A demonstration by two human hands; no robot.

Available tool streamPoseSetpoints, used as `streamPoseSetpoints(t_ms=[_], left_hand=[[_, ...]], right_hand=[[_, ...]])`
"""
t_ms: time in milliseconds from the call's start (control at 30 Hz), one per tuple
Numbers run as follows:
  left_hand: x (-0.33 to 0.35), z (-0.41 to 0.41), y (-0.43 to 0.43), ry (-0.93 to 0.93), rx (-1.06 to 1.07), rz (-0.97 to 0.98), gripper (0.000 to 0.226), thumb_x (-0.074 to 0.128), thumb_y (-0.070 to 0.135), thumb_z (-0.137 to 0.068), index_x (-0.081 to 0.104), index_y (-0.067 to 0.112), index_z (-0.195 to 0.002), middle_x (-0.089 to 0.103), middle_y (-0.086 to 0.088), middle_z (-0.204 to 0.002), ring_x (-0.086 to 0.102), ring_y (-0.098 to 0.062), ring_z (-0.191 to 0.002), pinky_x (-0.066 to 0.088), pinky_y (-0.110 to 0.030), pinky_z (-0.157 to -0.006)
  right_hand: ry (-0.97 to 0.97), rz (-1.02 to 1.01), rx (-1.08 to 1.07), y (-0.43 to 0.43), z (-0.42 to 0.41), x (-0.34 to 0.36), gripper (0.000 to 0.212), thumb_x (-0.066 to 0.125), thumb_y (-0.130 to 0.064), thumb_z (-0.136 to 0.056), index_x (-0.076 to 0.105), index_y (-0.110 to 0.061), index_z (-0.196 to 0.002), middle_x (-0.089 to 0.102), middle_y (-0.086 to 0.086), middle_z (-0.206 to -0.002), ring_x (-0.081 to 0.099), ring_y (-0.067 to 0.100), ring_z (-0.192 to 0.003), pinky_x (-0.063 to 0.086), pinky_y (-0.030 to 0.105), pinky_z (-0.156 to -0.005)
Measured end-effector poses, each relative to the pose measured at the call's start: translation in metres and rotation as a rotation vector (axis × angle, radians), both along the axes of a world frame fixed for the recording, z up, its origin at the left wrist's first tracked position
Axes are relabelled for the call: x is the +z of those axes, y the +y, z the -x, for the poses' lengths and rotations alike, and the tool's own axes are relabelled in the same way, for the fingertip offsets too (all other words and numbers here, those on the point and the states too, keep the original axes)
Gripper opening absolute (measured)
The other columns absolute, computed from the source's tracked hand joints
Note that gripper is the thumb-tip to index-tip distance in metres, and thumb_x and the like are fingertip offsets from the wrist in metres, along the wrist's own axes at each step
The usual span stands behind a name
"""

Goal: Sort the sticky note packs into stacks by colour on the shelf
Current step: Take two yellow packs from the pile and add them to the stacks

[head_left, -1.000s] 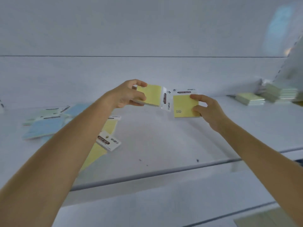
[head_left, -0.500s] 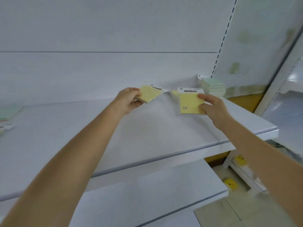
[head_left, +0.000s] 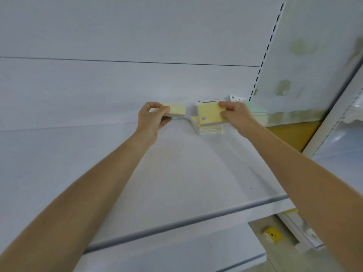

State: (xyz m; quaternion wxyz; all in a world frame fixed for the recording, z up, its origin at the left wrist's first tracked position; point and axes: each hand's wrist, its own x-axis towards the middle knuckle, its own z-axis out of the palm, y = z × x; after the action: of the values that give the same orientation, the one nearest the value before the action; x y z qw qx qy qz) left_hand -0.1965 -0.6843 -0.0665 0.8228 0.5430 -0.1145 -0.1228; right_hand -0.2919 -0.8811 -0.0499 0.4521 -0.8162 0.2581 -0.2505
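My left hand [head_left: 152, 119] grips a yellow sticky note pack [head_left: 175, 109] by its left edge, held flat just above the white shelf [head_left: 176, 173]. My right hand [head_left: 236, 114] pinches a second yellow pack [head_left: 209, 114] with a white header card, tilted upright over a short stack of yellow-topped packs [head_left: 210, 130] at the back of the shelf. Behind my right hand a taller stack of green packs [head_left: 259, 114] stands in the shelf's back right corner, partly hidden by the hand.
A white back panel rises behind the shelf, with a slotted upright [head_left: 263, 61] at the right. A lower shelf [head_left: 176, 256] juts out below. A small yellow object [head_left: 272, 234] lies on the floor at the lower right.
Both hands have carried their yellow packs farther back and right, up to the stacks in the corner. The view has swung right, so the loose packs at the left are out of sight.
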Motion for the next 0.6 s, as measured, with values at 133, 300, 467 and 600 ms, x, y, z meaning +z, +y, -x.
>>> streamPoseSetpoints(t_ms=[133,300,467,600], left_hand=[[0.006,0.003,-0.007,-0.092,0.053,-0.056,0.022,0.064,0.006,-0.083,0.048,0.017,-0.073,0.053,-0.001,-0.083,0.058,-0.009,-0.073,0.056,-0.013,-0.061],[0.009,0.021,-0.027,-0.129,0.099,-0.073,0.012,0.065,0.007,-0.083,0.055,0.012,-0.088,0.057,-0.003,-0.088,0.063,-0.006,-0.071,0.056,-0.013,-0.065],[0.005,0.039,-0.052,-0.253,0.08,-0.249,0.035,0.064,0.008,-0.084,0.056,0.007,-0.118,0.061,-0.004,-0.089,0.064,-0.014,-0.084,0.049,-0.017,-0.072],[0.0,0.043,-0.068,-0.424,0.175,-0.403,0.038,0.064,0.006,-0.083,0.057,0.001,-0.12,0.054,0.007,-0.075,0.056,0.013,-0.058,0.043,-0.002,-0.059]], right_hand=[[0.078,0.113,0.011,-0.008,-0.022,-0.007,0.043,0.05,-0.009,-0.084,0.057,-0.018,-0.126,0.055,0.0,-0.101,0.05,0.017,-0.092,0.043,0.013,-0.074],[0.143,0.225,0.14,-0.017,-0.03,-0.019,0.039,0.044,-0.006,-0.09,0.053,-0.006,-0.128,0.059,0.009,-0.104,0.045,0.015,-0.09,0.039,0.022,-0.068],[0.166,0.271,0.176,-0.026,-0.024,-0.028,0.036,0.045,-0.011,-0.09,0.056,-0.011,-0.125,0.061,0.017,-0.124,0.057,0.029,-0.112,0.043,0.032,-0.093],[0.181,0.324,0.175,-0.033,-0.006,-0.025,0.044,0.042,-0.021,-0.095,0.039,-0.01,-0.137,0.045,0.017,-0.139,0.047,0.029,-0.124,0.033,0.027,-0.096]])
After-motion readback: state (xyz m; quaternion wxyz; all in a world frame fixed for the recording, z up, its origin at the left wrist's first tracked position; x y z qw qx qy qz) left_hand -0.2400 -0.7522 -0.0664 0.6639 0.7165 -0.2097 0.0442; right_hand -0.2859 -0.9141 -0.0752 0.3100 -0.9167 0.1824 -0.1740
